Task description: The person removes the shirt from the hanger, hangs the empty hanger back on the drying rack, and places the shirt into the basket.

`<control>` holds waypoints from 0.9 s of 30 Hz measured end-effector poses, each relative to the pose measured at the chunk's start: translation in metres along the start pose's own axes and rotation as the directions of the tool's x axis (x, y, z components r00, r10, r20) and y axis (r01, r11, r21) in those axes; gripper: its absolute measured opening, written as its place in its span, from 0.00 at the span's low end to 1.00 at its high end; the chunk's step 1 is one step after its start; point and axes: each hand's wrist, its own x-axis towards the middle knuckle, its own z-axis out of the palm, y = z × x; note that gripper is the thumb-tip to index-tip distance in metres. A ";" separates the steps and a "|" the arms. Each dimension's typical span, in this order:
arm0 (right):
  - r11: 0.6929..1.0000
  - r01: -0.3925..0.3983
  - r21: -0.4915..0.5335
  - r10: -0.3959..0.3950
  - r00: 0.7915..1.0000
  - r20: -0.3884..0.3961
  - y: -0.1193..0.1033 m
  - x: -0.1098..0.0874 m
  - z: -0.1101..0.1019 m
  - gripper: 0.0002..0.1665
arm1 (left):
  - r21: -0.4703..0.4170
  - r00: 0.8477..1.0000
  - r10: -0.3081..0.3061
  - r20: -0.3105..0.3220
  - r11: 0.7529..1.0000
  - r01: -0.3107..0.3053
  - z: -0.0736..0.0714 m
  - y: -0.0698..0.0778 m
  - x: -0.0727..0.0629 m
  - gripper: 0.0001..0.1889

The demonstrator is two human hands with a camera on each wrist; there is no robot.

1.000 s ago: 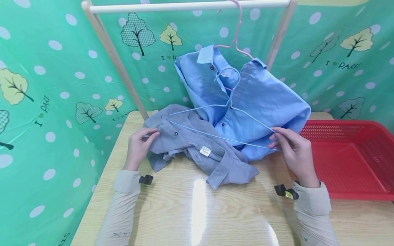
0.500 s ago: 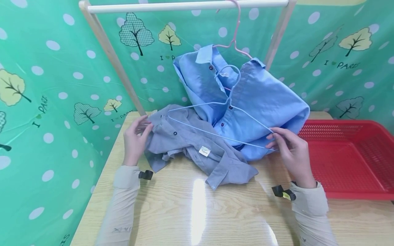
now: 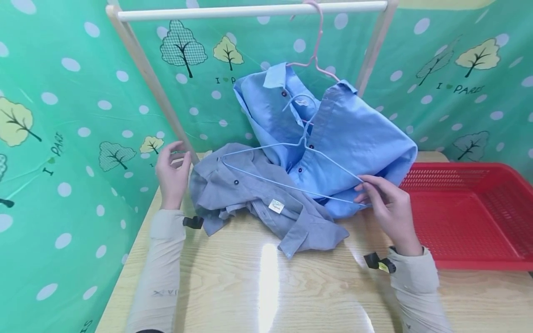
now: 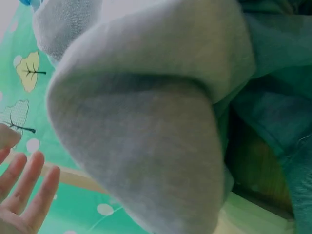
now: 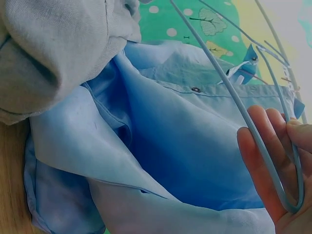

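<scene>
My right hand [image 3: 389,210] pinches the right end of a light-blue wire hanger [image 5: 261,144] between thumb and fingers. The hanger's hook points up, and its left end lies over the grey shirt in the head view. That crumpled grey shirt [image 3: 256,193], with a white label, rests on the table. Just left of it, my left hand [image 3: 172,173] is raised and holds nothing, fingers loosely bent and apart from the cloth. In the left wrist view, grey cloth fills most of the picture. Behind the blue hanger, a blue shirt [image 3: 354,127] hangs on a pink hanger [image 3: 317,46].
A wooden rack with a white rail [image 3: 250,11] stands at the back and carries the pink hanger. At the right sits a red plastic basket [image 3: 470,264]. The wooden table [image 3: 225,286] extends toward me, and a green patterned cloth [image 3: 79,194] covers the walls.
My left hand has moved up and left, away from the grey shirt. The blue hanger has shifted slightly left with my right hand, and its hook has tilted left.
</scene>
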 end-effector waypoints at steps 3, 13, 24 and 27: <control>1.000 -0.004 0.001 0.004 1.000 0.006 0.000 0.000 0.001 0.18 | -0.025 1.000 -0.004 -0.031 1.000 0.003 0.002 -0.001 0.009 0.16; 1.000 0.016 0.001 -0.016 1.000 0.024 0.001 0.001 0.004 0.19 | -0.080 0.995 -0.030 -0.097 0.997 0.022 0.000 -0.006 0.033 0.22; 1.000 0.007 -0.019 -0.006 0.998 0.055 0.001 0.001 0.004 0.16 | -0.087 0.994 -0.109 -0.029 0.991 0.106 0.004 -0.009 0.043 0.24; 1.000 0.005 -0.016 -0.004 0.998 0.062 0.001 0.001 0.003 0.16 | -0.107 0.992 -0.118 -0.042 0.988 0.113 0.007 -0.009 0.045 0.21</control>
